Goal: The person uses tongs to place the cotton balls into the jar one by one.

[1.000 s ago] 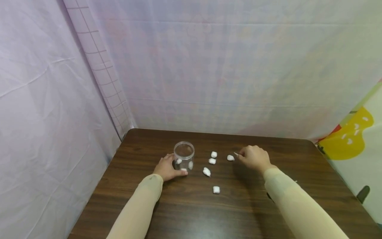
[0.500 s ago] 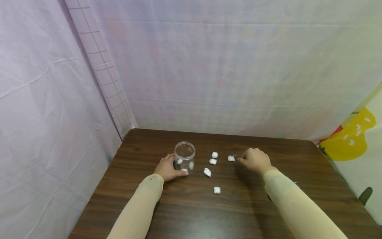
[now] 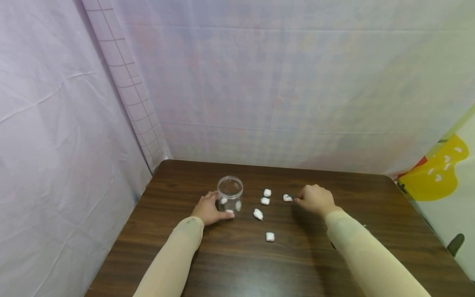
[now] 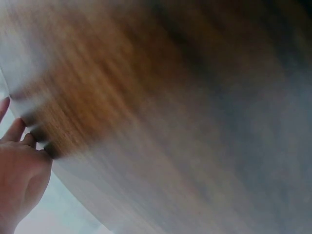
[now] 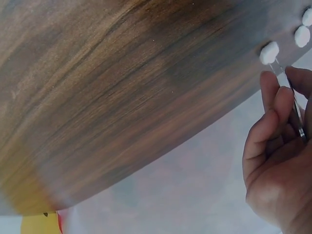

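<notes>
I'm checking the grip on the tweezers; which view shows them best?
The right wrist view: the tweezers appear close up in the right hand, tips at a white piece. The head view shows only a small dark sliver of them; the left wrist view shows none.

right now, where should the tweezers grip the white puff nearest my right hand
Probably across its middle, one tip each side, from the right: the white puff is rounded, and the tweezers in your right hand point at it from there.
</notes>
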The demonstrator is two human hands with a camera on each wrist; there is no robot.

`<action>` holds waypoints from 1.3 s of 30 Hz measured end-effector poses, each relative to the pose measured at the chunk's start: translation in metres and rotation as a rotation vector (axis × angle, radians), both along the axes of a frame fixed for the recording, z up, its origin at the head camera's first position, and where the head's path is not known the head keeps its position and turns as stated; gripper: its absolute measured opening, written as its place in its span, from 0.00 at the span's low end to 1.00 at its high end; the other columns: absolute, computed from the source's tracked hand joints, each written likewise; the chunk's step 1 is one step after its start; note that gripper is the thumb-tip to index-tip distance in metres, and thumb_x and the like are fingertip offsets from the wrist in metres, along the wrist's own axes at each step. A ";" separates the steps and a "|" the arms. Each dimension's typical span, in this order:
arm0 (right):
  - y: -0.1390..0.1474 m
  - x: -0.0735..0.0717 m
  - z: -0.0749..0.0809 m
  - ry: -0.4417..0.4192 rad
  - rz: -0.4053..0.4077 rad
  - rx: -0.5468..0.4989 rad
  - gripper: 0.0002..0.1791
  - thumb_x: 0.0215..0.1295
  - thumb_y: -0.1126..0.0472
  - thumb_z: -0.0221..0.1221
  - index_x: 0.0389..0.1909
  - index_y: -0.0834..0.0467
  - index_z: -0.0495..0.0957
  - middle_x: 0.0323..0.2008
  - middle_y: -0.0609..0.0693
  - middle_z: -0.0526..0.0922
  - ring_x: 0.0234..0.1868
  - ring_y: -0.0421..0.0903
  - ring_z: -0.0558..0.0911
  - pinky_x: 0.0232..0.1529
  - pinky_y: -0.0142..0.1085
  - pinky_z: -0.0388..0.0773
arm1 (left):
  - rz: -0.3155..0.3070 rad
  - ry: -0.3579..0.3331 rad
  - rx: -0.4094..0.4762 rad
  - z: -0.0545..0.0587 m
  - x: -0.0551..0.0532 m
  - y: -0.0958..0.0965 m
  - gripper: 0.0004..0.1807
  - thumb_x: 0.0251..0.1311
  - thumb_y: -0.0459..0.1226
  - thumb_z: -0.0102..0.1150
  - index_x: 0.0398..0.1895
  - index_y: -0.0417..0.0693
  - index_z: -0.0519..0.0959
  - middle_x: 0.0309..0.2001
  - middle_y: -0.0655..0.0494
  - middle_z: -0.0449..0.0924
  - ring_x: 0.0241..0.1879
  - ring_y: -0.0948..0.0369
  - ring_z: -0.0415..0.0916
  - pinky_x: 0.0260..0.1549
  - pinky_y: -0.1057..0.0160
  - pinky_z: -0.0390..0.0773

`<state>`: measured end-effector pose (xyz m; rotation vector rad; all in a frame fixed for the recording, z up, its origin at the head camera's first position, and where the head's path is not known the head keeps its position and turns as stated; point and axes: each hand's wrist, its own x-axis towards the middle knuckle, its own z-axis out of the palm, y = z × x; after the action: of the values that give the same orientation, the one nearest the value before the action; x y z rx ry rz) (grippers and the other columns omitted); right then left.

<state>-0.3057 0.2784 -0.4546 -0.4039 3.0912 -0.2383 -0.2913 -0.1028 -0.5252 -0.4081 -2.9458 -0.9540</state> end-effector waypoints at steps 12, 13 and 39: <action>-0.005 -0.002 -0.005 0.051 0.007 0.036 0.09 0.59 0.53 0.63 0.21 0.45 0.84 0.20 0.43 0.79 0.21 0.46 0.75 0.18 0.47 0.73 | 0.001 0.004 0.001 -0.001 0.000 0.000 0.52 0.44 0.63 0.74 0.71 0.48 0.70 0.71 0.48 0.66 0.72 0.46 0.57 0.72 0.42 0.48; -0.005 -0.002 -0.005 0.055 0.008 0.036 0.09 0.59 0.53 0.63 0.20 0.45 0.84 0.19 0.43 0.78 0.21 0.46 0.74 0.17 0.47 0.72 | 0.001 0.004 0.002 -0.001 0.000 0.001 0.52 0.44 0.63 0.74 0.71 0.48 0.70 0.71 0.49 0.66 0.72 0.46 0.57 0.72 0.42 0.48; -0.032 0.003 0.037 0.226 0.100 -0.041 0.10 0.66 0.52 0.62 0.36 0.50 0.90 0.29 0.44 0.85 0.19 0.40 0.73 0.15 0.38 0.70 | 0.001 0.011 0.002 -0.001 0.001 0.001 0.53 0.43 0.64 0.74 0.71 0.48 0.70 0.71 0.48 0.66 0.72 0.46 0.57 0.72 0.42 0.48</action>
<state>-0.3027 0.2467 -0.4181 -0.6271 3.2772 -0.2731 -0.2908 -0.1022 -0.5264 -0.4112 -2.9347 -0.9513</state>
